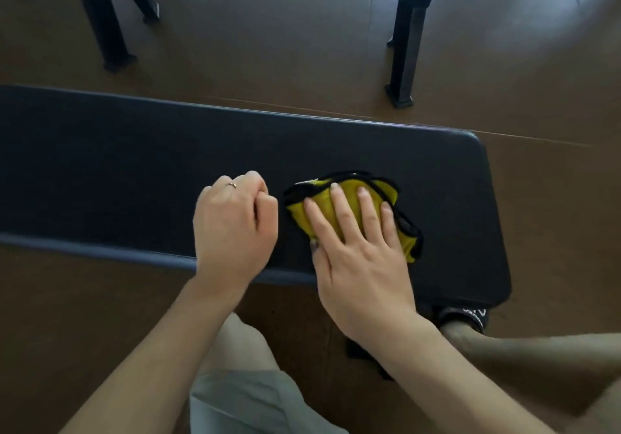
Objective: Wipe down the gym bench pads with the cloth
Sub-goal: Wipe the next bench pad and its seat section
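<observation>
Pale shorts [242, 396] and bare forearms fill the near edge of the view, the person apparently crouched beside the dark padded surface [117, 164] of the gym bench. On it, near its rounded right end, lies the yellow cloth [322, 198] with black trim, bunched rather than flat. Over the cloth rests the right hand [359, 245], fingers [339, 208] straight and spread, palm down, pressing the cloth onto the pad; that wide spread looks meant to hold as much fabric as possible against the vinyl for a wiping stroke. Just to the left of the cloth, not touching it, sits the left hand [232, 221], curled into a loose fist that holds nothing, a ring [232, 184] on one finger; it seems to be resting on the pad as a brace for balance.

Most of the pad stretches away left of the cloth, so I judge the greater part still calls for wiping. Beyond the cloth, across the brown floor [268, 57], stands a second bench [406, 40] on black legs.
</observation>
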Available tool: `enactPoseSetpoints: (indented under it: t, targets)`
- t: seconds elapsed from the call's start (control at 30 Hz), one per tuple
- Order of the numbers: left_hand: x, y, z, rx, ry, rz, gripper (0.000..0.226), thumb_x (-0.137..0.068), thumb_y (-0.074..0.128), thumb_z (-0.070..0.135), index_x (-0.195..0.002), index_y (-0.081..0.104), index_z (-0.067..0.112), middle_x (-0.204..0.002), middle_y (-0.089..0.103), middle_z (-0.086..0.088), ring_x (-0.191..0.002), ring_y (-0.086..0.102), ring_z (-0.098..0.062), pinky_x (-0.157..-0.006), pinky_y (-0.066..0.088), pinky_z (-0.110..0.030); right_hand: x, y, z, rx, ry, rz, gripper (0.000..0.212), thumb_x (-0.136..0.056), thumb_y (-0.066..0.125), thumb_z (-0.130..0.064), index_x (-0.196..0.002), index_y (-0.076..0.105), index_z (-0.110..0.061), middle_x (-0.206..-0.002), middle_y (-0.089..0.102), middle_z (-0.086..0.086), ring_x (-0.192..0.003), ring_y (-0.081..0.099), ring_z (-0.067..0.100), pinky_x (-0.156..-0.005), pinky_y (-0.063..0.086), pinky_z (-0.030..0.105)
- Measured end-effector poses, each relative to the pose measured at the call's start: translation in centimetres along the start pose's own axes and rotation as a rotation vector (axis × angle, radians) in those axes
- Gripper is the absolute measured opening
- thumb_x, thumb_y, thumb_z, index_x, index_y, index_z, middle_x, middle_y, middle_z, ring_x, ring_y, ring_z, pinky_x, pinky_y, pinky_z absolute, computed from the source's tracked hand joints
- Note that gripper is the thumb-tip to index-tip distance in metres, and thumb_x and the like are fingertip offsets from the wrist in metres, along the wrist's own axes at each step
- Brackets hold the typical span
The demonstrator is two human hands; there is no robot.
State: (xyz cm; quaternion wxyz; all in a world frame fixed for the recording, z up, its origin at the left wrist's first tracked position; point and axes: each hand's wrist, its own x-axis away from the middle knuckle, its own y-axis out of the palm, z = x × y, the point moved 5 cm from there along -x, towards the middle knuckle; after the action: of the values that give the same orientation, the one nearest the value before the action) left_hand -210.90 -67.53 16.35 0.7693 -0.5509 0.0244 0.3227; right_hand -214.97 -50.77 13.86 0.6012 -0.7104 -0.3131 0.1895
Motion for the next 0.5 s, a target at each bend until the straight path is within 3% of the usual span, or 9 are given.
enactPoseSetpoints:
  t: [0.1, 0.23, 0.3, 0.5]
  targets:
    - [-1.1, -2.1, -3.9, -0.077, -0.089, 0.04, 0.026, -0.093, 0.033, 0.017, -0.072, 0.048, 0.015, -0.058, 0.043, 0.001, -0.056, 0.043, -0.021, -0.06, 0.032, -0.035, -3.3, -0.4, 0.3, 0.013, -0.054, -0.008, 0.055, -0.109, 0.013, -0.049, -0.163, 0.001, -0.044, -0.174, -0.001, -0.003, -0.16, -0.006, 0.031, -0.128, -0.003, 0.054]
    - [-1.3, -2.1, -7.5, -0.054, -0.229, 0.023, 0.028, -0.095, 0.034, 0.017, -0.073, 0.049, 0.014, -0.06, 0.046, 0.0, -0.059, 0.045, -0.02, -0.059, 0.031, -0.035, -12.9, -1.1, -0.8, -0.017, -0.072, 0.004, 0.054, -0.109, 0.017, -0.047, -0.162, 0.008, -0.046, -0.174, 0.002, -0.004, -0.16, -0.002, 0.03, -0.128, -0.003, 0.055]
    - [-1.2, -1.8, -7.1, -0.067, -0.213, 0.021, 0.029, -0.095, 0.033, 0.02, -0.073, 0.05, 0.013, -0.06, 0.047, 0.0, -0.058, 0.046, -0.02, -0.058, 0.034, -0.035, -15.1, -1.0, -1.7, -0.006, -0.04, -0.002, 0.054, -0.109, 0.016, -0.046, -0.163, 0.009, -0.044, -0.174, 0.002, -0.002, -0.159, -0.003, 0.032, -0.127, -0.004, 0.055]
    - [-0.9, -1.9, -7.6, -0.053, -0.261, 0.033, 0.032, -0.091, 0.03, 0.022, -0.069, 0.049, 0.01, -0.056, 0.044, -0.001, -0.057, 0.045, -0.023, -0.058, 0.031, -0.034, -1.9, 0.2, -3.9, 0.016, -0.128, 0.03, 0.054, -0.108, 0.025, -0.043, -0.162, 0.019, -0.041, -0.173, 0.013, -0.002, -0.159, 0.006, 0.033, -0.128, 0.01, 0.056]
